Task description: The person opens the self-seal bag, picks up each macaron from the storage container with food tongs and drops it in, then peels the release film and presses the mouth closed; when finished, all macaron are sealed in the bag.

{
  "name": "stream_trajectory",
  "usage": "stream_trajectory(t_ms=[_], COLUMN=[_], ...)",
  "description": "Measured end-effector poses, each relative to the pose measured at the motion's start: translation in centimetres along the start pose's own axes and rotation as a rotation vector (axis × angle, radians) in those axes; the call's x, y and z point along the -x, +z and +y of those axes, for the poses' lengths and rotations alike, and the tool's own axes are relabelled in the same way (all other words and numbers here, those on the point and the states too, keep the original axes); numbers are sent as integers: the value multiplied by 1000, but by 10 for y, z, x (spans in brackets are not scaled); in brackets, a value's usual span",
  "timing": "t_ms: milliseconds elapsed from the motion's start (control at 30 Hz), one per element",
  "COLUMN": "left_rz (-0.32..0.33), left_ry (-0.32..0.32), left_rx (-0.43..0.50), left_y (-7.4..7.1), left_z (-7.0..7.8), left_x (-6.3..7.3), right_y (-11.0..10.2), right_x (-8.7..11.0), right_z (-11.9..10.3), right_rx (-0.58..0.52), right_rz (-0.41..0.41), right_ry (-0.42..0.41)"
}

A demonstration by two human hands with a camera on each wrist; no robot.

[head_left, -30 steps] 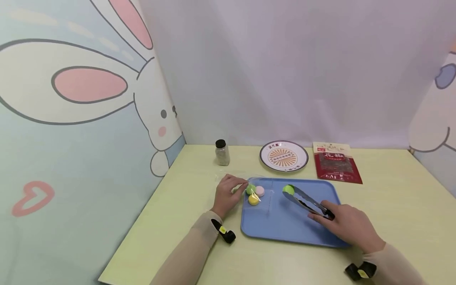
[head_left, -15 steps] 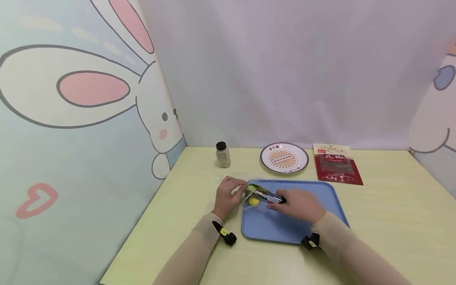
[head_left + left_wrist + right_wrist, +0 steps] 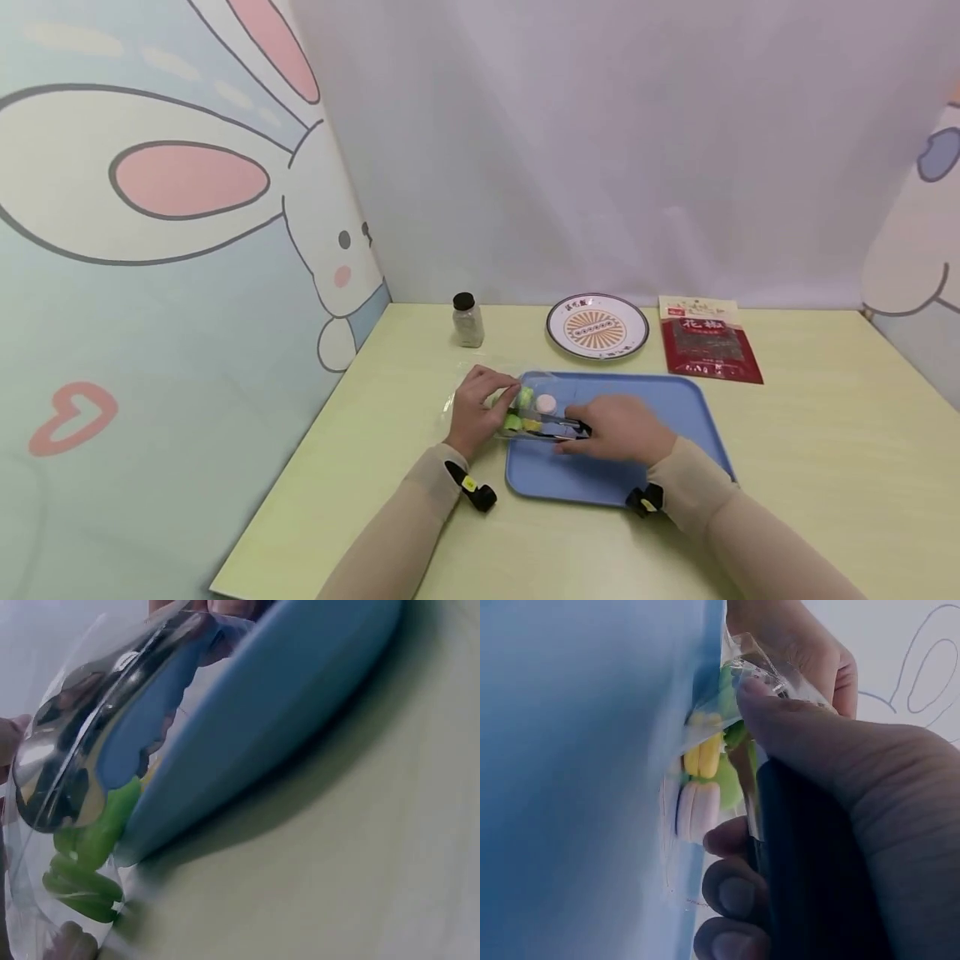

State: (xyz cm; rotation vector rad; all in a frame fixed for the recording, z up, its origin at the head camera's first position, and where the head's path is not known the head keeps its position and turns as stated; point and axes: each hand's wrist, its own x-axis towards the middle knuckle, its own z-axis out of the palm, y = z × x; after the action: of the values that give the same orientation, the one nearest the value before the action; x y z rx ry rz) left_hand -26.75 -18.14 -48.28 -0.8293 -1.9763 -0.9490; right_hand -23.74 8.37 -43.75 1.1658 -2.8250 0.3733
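My left hand [image 3: 478, 412] pinches the edge of a clear plastic bag [image 3: 676, 862] lying over the left end of a blue tray [image 3: 566, 483]. My right hand [image 3: 626, 429] grips black-handled metal tongs [image 3: 553, 418], whose tips reach left into the bag. Several macarons are in the bag: a pink one [image 3: 546, 404], a yellow one [image 3: 531, 425] and green ones, one of them [image 3: 512, 422] at the tong tips. In the left wrist view the rounded metal tip [image 3: 49, 780] touches or nearly touches green macarons [image 3: 82, 889]; whether it still clamps one, I cannot tell.
Behind the tray stand a small black-capped jar [image 3: 468, 321] and a white patterned plate [image 3: 597, 327]. A red spice packet [image 3: 708, 342] lies at the back right. A rabbit-printed wall [image 3: 150, 350] borders the table [image 3: 352, 433] on the left.
My right hand has moved left, bringing the tongs with a green macaron from mid-tray into the bag, then slightly lower. My left hand stays at the bag's edge.
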Motion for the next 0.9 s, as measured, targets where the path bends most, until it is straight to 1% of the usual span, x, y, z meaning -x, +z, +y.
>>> stream_trajectory(t_ms=[100,200,467,600,800,900], left_rz=[0,4,-8,-11,-23,-13], left_ry=[3,9,12,16,2,8], left_rx=[-3,-3,1,-3,1,15], left_y=[-1,-1,1,1,1,3], left_z=[0,-1,-1,-1,0,-1], left_x=[2,3,1,3,2,3], right_y=[2,2,-1,-1,-1,-2], right_x=[1,1,2,2,1,2], right_z=[-2,-3,-2,-2,-1,2], right_rx=[10,-4,-19,-16,-34,-50], right_rz=[11,14,33,8,-9,-34], right_ry=[12,9,-7,5,23,53])
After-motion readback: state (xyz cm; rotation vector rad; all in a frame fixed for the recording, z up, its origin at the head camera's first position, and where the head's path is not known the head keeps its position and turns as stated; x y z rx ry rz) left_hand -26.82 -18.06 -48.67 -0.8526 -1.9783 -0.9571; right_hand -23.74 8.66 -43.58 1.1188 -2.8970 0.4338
